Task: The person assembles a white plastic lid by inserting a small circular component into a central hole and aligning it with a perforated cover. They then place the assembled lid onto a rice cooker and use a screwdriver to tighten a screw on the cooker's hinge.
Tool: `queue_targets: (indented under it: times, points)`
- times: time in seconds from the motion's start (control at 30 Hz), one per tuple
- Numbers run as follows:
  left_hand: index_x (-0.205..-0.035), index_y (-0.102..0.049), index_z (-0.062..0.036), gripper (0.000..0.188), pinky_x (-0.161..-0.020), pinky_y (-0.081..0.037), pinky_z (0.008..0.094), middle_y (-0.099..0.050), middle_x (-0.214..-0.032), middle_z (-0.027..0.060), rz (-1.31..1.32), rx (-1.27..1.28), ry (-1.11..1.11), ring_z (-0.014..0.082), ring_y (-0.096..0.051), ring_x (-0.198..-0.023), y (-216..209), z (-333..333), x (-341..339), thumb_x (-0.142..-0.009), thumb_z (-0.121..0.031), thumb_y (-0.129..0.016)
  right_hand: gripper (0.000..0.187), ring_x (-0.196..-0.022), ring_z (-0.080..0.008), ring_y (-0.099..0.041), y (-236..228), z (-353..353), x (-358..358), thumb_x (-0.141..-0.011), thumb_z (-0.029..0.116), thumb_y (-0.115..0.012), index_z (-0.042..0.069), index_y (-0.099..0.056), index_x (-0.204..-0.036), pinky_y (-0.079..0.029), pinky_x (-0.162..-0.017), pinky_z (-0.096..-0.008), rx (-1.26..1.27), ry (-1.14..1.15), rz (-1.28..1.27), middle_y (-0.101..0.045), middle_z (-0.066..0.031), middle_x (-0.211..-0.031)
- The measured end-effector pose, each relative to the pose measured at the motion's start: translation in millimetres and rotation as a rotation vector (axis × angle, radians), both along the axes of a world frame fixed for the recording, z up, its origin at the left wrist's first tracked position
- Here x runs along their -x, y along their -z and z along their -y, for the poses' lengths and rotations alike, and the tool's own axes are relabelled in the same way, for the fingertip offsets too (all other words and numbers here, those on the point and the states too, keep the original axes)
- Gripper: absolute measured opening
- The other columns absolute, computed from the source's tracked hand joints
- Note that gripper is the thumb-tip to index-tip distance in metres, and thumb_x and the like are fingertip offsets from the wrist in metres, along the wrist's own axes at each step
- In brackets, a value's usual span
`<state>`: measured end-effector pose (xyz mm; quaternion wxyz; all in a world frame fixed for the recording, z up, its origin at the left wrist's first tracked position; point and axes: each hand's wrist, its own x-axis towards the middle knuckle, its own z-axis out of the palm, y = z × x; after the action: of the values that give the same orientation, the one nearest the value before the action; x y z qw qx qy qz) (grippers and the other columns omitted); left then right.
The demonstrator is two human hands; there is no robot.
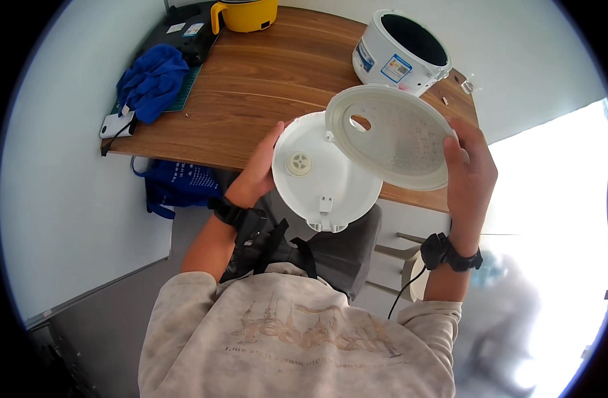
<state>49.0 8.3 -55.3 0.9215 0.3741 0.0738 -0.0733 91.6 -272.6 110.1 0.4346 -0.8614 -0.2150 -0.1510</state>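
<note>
My left hand (256,169) is closed on the left edge of a round white rice cooker lid (337,189), its hollow inner side facing up. A small round slotted vent and a little bracket show inside this lid. In my right hand (473,172) is a round, whitish translucent inner cover (403,149), gripped at its right rim, thumb on top. The cover is tilted and overlaps the upper right of the lid; whether they touch I cannot tell. An oval hole near its left side shows the wood behind. Both pieces are held at the table's near edge.
A lidless white rice cooker body (378,50) stands on the wooden table (277,63) at the far right. At the far left are a yellow pot (251,14), a black case (184,36) and a blue cloth (155,83). A blue bag (181,186) hangs below the table edge.
</note>
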Motion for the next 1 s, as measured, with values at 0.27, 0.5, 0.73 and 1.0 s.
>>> queue_targets:
  times: [0.27, 0.5, 0.73, 1.0]
  points:
    - [-0.148, -0.045, -0.0049, 0.052, -0.109, -0.046, 0.0366, -0.056, -0.143, 0.0092, -0.042, 0.027, -0.005, 0.0199, -0.056, -0.128, 3, 0, -1, -0.111, -0.039, -0.031, 0.036, -0.096, -0.0251, -0.066, 45, -24, 54, -0.074, -0.009, -0.071, 0.010, -0.078, -0.104, -0.047, -0.089, -0.0351, 0.072, -0.217, 0.297, -0.069, -0.0114, -0.105]
    - [-0.145, -0.048, -0.0065, 0.049, -0.110, -0.043, 0.0359, -0.056, -0.142, 0.0076, -0.062, -0.003, -0.047, 0.0187, -0.054, -0.128, 9, 5, -4, -0.111, -0.039, -0.034, 0.043, -0.101, -0.0278, -0.059, 107, -44, 89, -0.072, -0.001, -0.072, 0.015, -0.075, -0.112, -0.045, -0.090, -0.0389, 0.251, -0.397, 0.195, -0.059, -0.0095, -0.118]
    - [-0.145, -0.048, -0.0067, 0.049, -0.106, -0.046, 0.0350, -0.057, -0.139, 0.0087, 0.021, -0.033, -0.028, 0.0177, -0.057, -0.124, 5, 6, -2, -0.111, -0.039, -0.036, 0.047, -0.104, -0.0274, -0.059, 107, -46, 86, -0.078, 0.006, -0.075, 0.013, -0.068, -0.124, -0.046, -0.092, -0.0400, 0.285, -0.558, 0.118, -0.058, -0.0112, -0.124]
    - [-0.144, -0.049, -0.0069, 0.046, -0.102, -0.049, 0.0336, -0.059, -0.136, 0.0092, -0.012, -0.078, -0.115, 0.0178, -0.059, -0.122, 8, 9, -2, -0.110, -0.036, -0.039, 0.054, -0.115, -0.0323, -0.058, 107, -38, 76, -0.082, 0.017, -0.078, 0.009, -0.060, -0.132, -0.043, -0.105, -0.0482, 0.391, -0.437, 0.117, -0.054, -0.0148, -0.138]
